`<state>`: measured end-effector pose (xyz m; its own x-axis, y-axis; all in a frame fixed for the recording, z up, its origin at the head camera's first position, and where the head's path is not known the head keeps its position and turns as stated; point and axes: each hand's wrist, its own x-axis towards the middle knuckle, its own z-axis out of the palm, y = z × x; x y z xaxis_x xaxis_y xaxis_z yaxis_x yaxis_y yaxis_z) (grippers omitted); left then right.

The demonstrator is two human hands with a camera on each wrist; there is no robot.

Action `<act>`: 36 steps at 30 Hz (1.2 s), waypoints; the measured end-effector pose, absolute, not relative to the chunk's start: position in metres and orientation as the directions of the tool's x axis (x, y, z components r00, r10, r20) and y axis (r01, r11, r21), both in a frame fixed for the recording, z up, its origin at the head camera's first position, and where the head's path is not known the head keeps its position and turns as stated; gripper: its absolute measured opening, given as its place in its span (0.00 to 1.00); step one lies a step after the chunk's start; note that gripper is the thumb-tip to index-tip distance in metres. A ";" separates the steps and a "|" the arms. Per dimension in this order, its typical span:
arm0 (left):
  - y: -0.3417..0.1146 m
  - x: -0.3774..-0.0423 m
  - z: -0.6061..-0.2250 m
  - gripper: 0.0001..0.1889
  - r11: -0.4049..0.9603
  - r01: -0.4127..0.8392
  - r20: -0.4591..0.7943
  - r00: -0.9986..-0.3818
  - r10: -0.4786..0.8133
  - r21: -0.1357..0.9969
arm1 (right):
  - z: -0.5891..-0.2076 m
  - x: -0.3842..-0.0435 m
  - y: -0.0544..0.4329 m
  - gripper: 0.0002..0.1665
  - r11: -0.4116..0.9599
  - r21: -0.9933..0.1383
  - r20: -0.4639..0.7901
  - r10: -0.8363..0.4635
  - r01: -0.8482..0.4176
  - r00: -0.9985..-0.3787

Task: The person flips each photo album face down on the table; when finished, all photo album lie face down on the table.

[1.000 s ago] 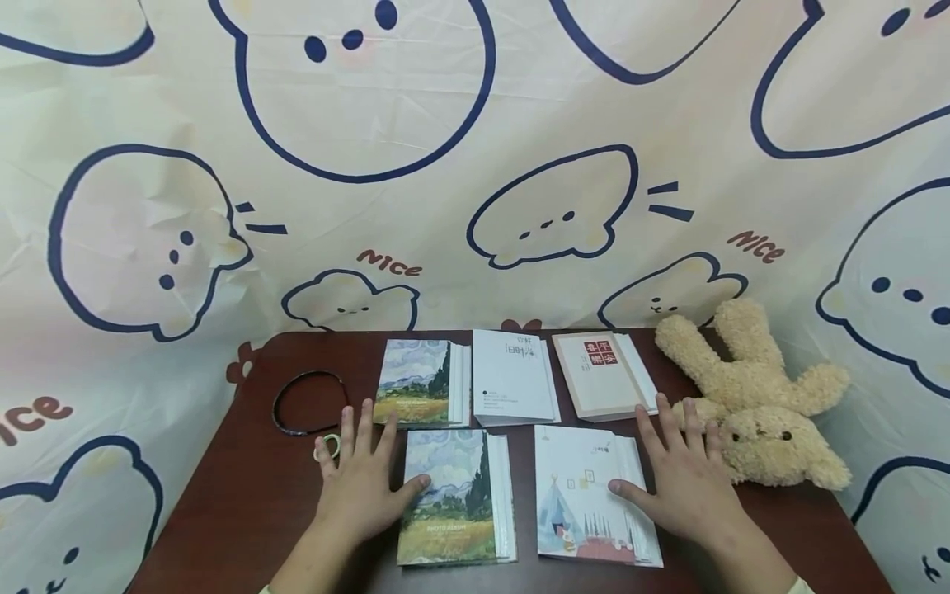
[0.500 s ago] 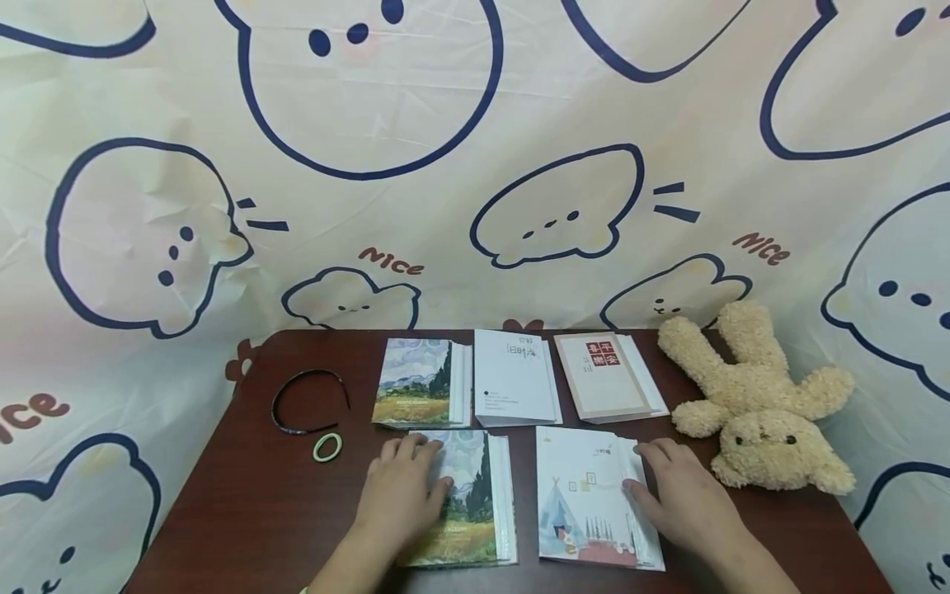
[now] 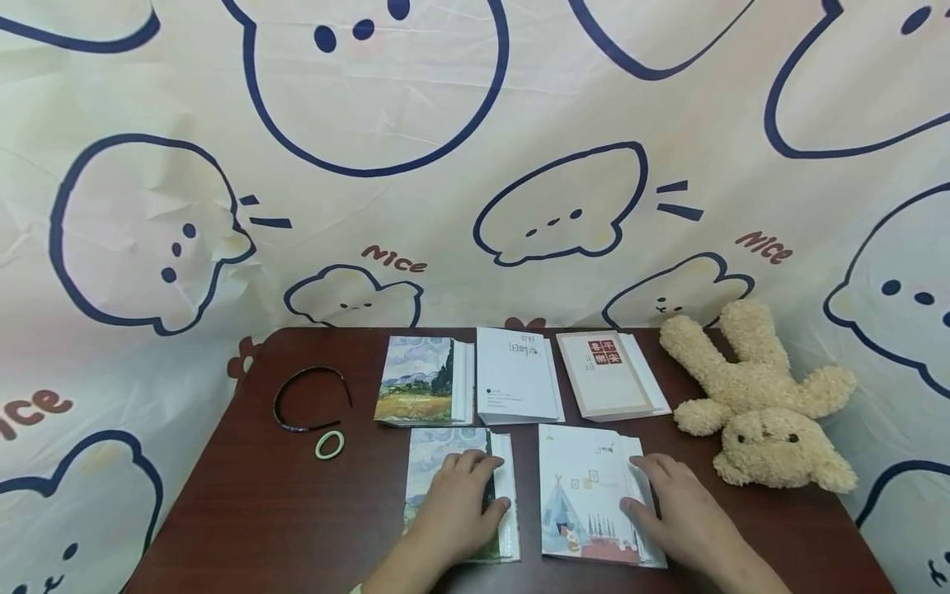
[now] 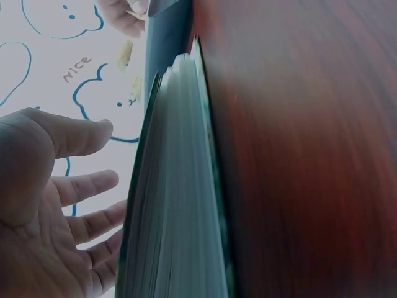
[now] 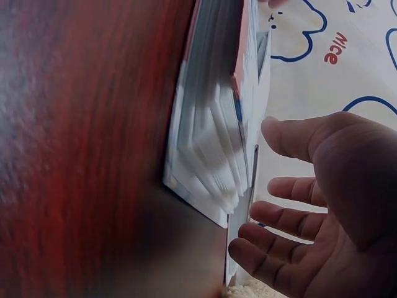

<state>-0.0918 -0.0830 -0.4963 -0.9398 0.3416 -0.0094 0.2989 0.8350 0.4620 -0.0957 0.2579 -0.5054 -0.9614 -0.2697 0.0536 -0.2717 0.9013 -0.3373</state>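
Observation:
My left hand [image 3: 456,503] is over the front left photo album [image 3: 432,452], which has a painted landscape cover with a dark tree. In the left wrist view, that album's page edges [image 4: 180,186] show beside the hand, whose fingers are spread and lightly bent. Whether they touch the cover cannot be told. At the right edge of the front right album [image 3: 575,511], white with a tent drawing, is my right hand [image 3: 679,507]. Its fingers look loosely bent beside the fanned pages [image 5: 211,143] in the right wrist view, gripping nothing.
Behind lie a second landscape album [image 3: 416,388], a white album [image 3: 515,375] and a beige one with red characters [image 3: 604,388]. A black headband [image 3: 277,404] and a pale green ring [image 3: 318,448] are on the left of the dark table [image 3: 245,511]. A teddy bear [image 3: 757,396] lies right.
My left hand has moved right, from beside the front left album to over it. The right hand's fingers have drawn back from a wide spread and bent. The albums stay in place.

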 end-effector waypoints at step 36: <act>-0.033 -0.087 -0.510 0.50 0.358 -0.113 -0.266 -0.871 0.413 0.927 | -0.513 -0.097 0.247 0.35 0.874 -0.353 0.055 -0.337 -0.333 -0.940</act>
<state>-0.0868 -0.0330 -0.5099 -0.8708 0.4133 -0.2664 -0.1134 0.3585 0.9266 -0.0969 0.2473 -0.5125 -0.9401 -0.3365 0.0547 -0.3335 0.8741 -0.3533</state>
